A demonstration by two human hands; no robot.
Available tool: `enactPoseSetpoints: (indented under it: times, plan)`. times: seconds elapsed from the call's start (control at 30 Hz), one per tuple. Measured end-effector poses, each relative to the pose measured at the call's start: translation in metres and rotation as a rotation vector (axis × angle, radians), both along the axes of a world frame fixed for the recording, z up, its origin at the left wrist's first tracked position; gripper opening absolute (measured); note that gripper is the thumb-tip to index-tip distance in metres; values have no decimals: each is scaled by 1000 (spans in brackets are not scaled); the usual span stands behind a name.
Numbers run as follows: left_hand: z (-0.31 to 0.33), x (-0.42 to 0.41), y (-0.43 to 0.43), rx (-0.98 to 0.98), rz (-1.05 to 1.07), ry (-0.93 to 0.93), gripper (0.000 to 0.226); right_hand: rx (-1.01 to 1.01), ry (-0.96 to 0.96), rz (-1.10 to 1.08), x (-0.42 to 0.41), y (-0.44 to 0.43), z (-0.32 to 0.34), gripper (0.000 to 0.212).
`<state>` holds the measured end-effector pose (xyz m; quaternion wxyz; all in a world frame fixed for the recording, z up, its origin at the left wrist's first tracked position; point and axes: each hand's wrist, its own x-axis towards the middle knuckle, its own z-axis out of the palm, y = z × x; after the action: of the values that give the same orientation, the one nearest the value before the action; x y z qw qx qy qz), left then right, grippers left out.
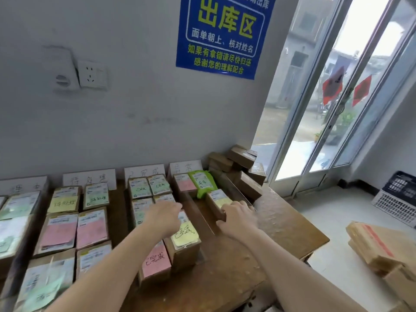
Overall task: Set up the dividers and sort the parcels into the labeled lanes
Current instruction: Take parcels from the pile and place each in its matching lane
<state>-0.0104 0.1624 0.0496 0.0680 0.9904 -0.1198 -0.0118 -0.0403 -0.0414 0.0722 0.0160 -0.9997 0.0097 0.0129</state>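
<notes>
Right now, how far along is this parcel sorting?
Mostly done: lane signs stand at the wall and labelled parcels fill the lanes. In hand: the right hand rests on a yellow-noted box in the rightmost lane. Left: the brown boxes heaped in the corner.

A worn wooden table [286, 224] fills the lower left of the frame, carrying rows of labelled parcels [92, 228] and, at its far right corner, stacked brown boxes [243, 167].

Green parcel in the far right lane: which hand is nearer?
Right. The right hand rests on the box just in front of the green parcel. The left hand is one lane over, on the boxes to its left.
</notes>
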Motion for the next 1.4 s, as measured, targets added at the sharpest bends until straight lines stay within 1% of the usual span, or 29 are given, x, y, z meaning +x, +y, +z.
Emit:
enactPoseSetpoints:
  times: [0.13, 0.27, 0.37, 0.47, 0.6, 0.73, 0.9, 1.2, 1.3, 1.4]
  plan:
    - [5, 12, -57, 28, -40, -17, 42, 19, -3, -58, 3, -55, 1, 40]
    - [10, 35, -111, 17, -105, -32, 46, 44, -12, -87, 19, -104, -2, 38]
    - [8, 63, -149, 17, -136, -34, 44, 44, -9, -105, 40, -139, -5, 38]
    - [8, 94, -189, 28, -167, -18, 39, 23, -14, -119, 68, -175, -6, 40]
    - [8, 142, -239, 45, -176, -9, 41, -38, 15, -121, 114, -219, -6, 45]
    - [2, 193, -281, 83, -182, 14, 44, -45, 28, -94, 162, -256, -8, 43]
    - [-11, 240, -317, 176, -203, 60, 43, -43, 68, -62, 220, -290, -19, 42]
    - [-48, 308, -368, 321, -163, 125, 71, -33, 117, 86, 335, -323, -42, 42]
    - [-60, 328, -381, 333, -107, 167, 80, -11, 110, 167, 373, -330, -49, 48]
    - [-75, 346, -391, 391, -71, 218, 95, 39, 71, 224, 411, -333, -57, 52]
